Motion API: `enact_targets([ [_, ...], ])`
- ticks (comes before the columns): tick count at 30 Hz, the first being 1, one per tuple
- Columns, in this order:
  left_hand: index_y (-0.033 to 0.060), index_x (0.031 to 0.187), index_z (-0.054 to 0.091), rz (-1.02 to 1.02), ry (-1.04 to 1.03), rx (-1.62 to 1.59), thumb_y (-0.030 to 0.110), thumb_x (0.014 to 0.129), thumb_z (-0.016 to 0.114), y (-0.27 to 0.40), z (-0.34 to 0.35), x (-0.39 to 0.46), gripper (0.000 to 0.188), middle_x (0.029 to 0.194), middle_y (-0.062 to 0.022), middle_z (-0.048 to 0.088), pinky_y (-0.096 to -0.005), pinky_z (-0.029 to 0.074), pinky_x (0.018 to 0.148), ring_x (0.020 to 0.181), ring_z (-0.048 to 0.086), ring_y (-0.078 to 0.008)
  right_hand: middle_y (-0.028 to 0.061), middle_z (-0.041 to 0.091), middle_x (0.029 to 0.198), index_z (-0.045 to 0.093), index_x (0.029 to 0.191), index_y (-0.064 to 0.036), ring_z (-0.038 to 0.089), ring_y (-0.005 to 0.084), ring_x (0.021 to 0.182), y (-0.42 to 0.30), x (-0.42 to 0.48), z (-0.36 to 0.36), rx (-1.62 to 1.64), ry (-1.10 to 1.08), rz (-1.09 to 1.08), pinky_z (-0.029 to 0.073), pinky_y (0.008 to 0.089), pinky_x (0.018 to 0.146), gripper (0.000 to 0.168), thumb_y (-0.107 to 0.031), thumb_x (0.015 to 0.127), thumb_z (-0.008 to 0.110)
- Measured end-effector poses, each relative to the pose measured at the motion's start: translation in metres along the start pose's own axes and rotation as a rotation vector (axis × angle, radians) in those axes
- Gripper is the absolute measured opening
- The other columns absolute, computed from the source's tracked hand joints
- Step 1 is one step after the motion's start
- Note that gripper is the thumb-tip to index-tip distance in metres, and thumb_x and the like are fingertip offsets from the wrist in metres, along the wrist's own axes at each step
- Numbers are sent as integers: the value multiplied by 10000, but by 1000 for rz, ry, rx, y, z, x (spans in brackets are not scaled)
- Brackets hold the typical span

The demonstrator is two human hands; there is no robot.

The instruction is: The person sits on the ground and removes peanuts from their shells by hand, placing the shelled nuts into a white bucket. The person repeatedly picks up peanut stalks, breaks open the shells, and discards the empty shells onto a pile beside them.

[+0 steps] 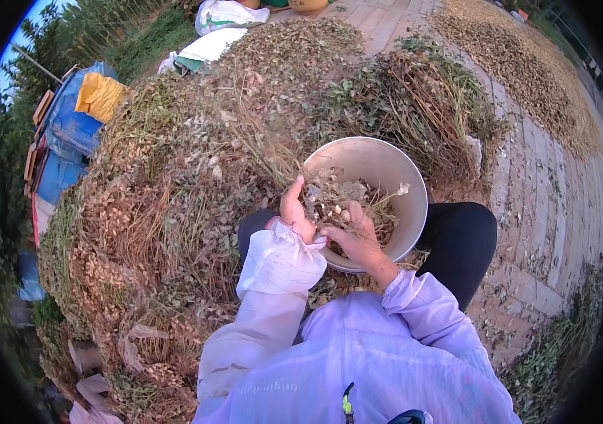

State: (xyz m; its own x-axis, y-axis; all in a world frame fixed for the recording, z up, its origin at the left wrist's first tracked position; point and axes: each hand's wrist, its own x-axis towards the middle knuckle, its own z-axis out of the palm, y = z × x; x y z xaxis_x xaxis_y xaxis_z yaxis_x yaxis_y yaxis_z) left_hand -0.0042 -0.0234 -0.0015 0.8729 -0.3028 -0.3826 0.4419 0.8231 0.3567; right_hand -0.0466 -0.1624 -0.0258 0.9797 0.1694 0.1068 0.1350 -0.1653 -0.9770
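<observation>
Between my knees stands a pale round bucket (410, 175) with dry plant matter and pods in its lower part. My left hand (297, 212) is at the bucket's left rim, thumb or finger pointing up, beside a bunch of dried peanut plants (328, 199); how far it grips them is hidden. Over the bucket, my right hand (357, 236) has its fingers curled on the same bunch, next to a few pale peanut pods (341, 212). Stems from the bunch reach over the bucket's inside.
A large heap of dried peanut plants (174, 212) lies at the left, and another pile (418, 106) beyond the bucket. Peanuts (534, 74) are spread over the paving at the upper right. White sacks (211, 45) and blue containers (71, 127) stand farther off.
</observation>
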Motion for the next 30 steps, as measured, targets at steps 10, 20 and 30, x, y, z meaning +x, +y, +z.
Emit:
enact_targets([
  [10, -77, 1190, 469, 38, -17, -173, 174, 825, 493, 4, -8, 13, 444, 1196, -230, 535, -520, 410, 968, 1085, 537, -374, 121, 562, 1057, 352, 1188, -24, 582, 163, 941, -13, -9, -21, 7, 95, -19, 495, 293, 815, 665, 11, 667, 764],
  [20, -61, 1277, 390, 84, -182, -119, 204, 789, 461, -2, 4, 4, 560, 1253, -241, 483, -529, 360, 1008, 1161, 472, -398, 141, 537, 1113, 378, 1248, -40, 571, 233, 965, -11, -22, -59, 1055, -113, 382, 520, 364, 781, 503, -66, 797, 598],
  [30, -46, 1239, 451, 135, -165, -16, 156, 773, 471, -6, -6, 8, 508, 1213, -182, 528, -479, 400, 984, 1126, 509, -333, 76, 571, 885, 346, 1261, -13, 558, 114, 724, -10, 11, -32, 478, -137, 197, 483, 255, 612, 663, -67, 727, 735],
])
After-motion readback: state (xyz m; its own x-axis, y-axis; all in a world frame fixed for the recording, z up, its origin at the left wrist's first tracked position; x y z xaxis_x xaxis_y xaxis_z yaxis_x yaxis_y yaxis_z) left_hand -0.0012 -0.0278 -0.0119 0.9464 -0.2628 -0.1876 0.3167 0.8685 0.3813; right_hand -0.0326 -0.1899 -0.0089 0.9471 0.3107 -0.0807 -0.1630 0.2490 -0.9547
